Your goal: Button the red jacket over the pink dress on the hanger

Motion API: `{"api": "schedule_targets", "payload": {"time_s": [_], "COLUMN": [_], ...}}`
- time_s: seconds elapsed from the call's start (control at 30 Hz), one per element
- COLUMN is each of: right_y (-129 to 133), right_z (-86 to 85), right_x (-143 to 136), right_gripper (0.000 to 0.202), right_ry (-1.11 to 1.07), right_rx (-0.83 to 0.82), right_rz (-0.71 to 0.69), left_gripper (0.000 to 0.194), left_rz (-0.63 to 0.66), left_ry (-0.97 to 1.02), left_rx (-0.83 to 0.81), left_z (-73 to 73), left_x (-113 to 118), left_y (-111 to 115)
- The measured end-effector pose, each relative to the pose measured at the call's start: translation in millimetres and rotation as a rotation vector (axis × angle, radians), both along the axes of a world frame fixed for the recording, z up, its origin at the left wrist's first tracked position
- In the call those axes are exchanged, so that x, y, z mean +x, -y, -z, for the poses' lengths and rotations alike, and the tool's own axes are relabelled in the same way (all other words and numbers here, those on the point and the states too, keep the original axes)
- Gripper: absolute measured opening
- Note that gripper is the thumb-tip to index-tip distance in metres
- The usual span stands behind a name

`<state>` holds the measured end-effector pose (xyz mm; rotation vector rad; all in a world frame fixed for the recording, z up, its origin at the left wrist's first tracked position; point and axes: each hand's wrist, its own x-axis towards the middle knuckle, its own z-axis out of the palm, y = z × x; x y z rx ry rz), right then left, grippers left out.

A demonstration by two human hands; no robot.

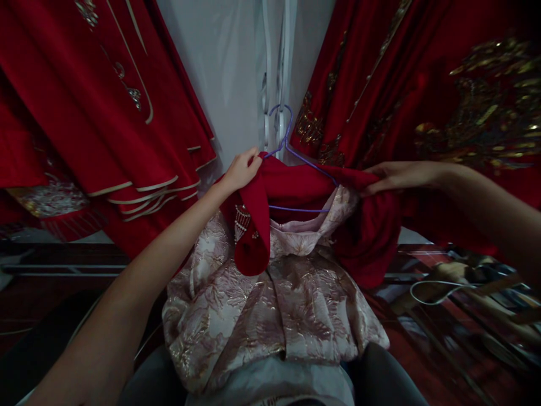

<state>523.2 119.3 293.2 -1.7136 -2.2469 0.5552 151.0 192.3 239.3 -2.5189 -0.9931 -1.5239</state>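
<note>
A purple wire hanger (310, 160) stands hook upward in front of me, carrying a red garment (300, 186) and a pale pink and gold brocade garment (249, 304) whose skirt spreads over my lap. My left hand (244, 169) is closed on the red cloth at the hanger's left shoulder. A red sleeve with a beaded tassel ornament (242, 221) hangs below that hand. On the other side, my right hand (386, 176) pinches the red cloth near the right shoulder, beside the brocade collar (344, 203). Folds of cloth hide some of its fingers.
Red garments with silver trim (139, 113) hang at the left, and red garments with gold embroidery (486, 107) hang at the right. Pale cabinet doors with long handles (267, 62) stand behind the hanger. At lower right is a wooden rack (499, 287) with a white cord (422, 301).
</note>
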Motion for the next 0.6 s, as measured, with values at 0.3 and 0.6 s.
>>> {"api": "schedule_targets", "payload": {"time_s": [0.3, 0.6], "right_y": [-30.5, -52.0], "right_z": [9.2, 45.7], "right_x": [-0.1, 23.0], "right_gripper": [0.027, 0.02], "right_ry": [0.478, 0.264], "right_rx": [0.912, 0.456], "right_rz": [0.17, 0.073], "left_gripper": [0.023, 0.022], "left_rz": [-0.027, -0.046], "left_ry": [-0.01, -0.025], "left_rx": [-0.019, -0.051], "left_z": [1.0, 0.9], "left_x": [13.6, 6.3], "left_y": [4.0, 1.6]}}
